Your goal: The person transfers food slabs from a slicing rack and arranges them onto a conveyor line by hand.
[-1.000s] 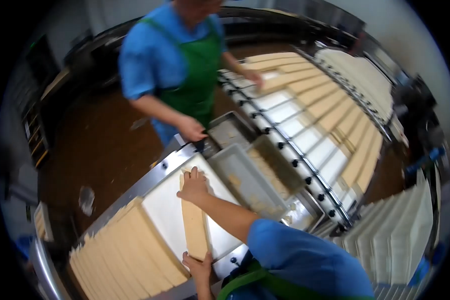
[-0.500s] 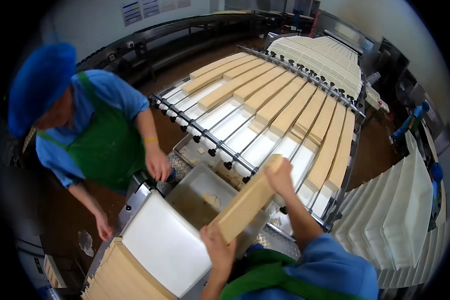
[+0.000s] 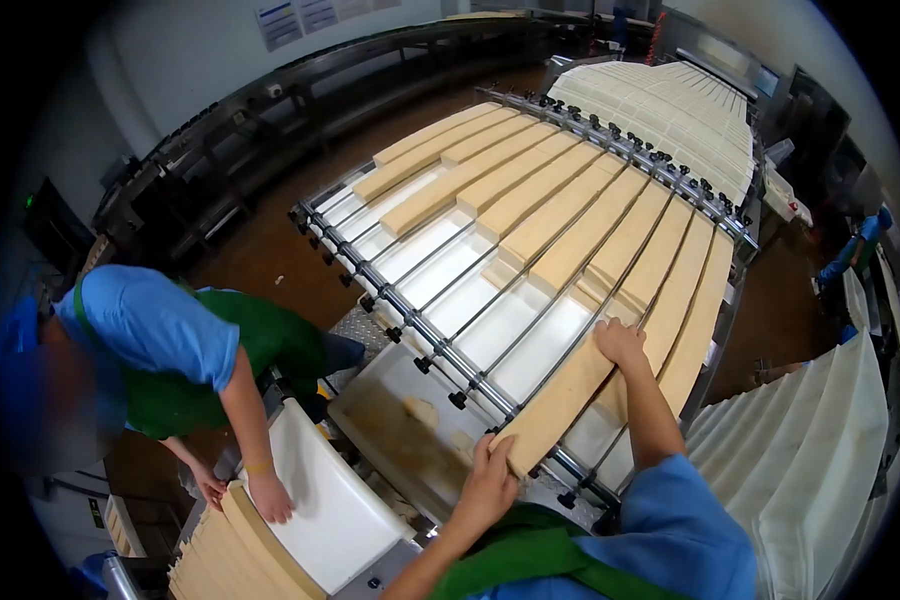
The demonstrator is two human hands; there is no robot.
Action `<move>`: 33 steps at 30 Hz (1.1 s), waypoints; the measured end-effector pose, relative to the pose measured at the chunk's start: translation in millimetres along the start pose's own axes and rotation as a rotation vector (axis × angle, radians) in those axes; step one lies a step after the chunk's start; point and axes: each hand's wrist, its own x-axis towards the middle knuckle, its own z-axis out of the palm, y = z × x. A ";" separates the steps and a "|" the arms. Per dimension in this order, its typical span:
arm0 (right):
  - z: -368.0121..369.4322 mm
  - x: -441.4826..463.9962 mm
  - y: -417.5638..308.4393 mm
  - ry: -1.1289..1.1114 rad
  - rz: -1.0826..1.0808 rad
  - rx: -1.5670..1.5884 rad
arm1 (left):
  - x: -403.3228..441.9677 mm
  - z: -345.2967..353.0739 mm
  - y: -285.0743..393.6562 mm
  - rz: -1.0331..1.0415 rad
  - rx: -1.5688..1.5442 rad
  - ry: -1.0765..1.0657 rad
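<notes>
A long pale tan block [image 3: 558, 400], like a stack of wafer sheets, slants over the front bar of a white conveyor with rod-divided lanes. My left hand [image 3: 486, 490] grips its near end, fingers at the end and side. At the far end, my right hand [image 3: 620, 343] holds the block with its fingers curled over the top. Several similar blocks [image 3: 538, 208] lie lengthwise in the lanes beyond and on both sides. Below the bar sits a pale bin [image 3: 385, 395] with broken tan pieces inside.
At left, a co-worker in a blue shirt and green apron [image 3: 260, 345] bends over a white belt [image 3: 315, 480], hands by a row of tan slabs [image 3: 240, 560]. The front bar [image 3: 440, 345] carries black knobs. White ribbed sheets [image 3: 800, 430] stand at right.
Both my hands have moved the block right and onto the conveyor lane, from above the bin. The co-worker has bent down, bringing both hands to the slabs on the left.
</notes>
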 end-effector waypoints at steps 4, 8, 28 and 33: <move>3.4 12.3 9.0 0.056 -0.021 0.017 | 16.3 7.9 1.2 0.048 0.049 0.072; -12.4 10.5 13.2 0.214 -0.043 -0.117 | 39.3 28.9 -2.1 0.075 0.021 0.046; 132.8 -90.5 -6.9 0.822 -0.831 -0.595 | -1.0 17.2 -79.5 -0.213 0.185 0.696; 91.8 -145.7 -61.8 0.213 -1.000 -0.175 | -77.6 -25.2 -111.2 -0.294 0.014 0.790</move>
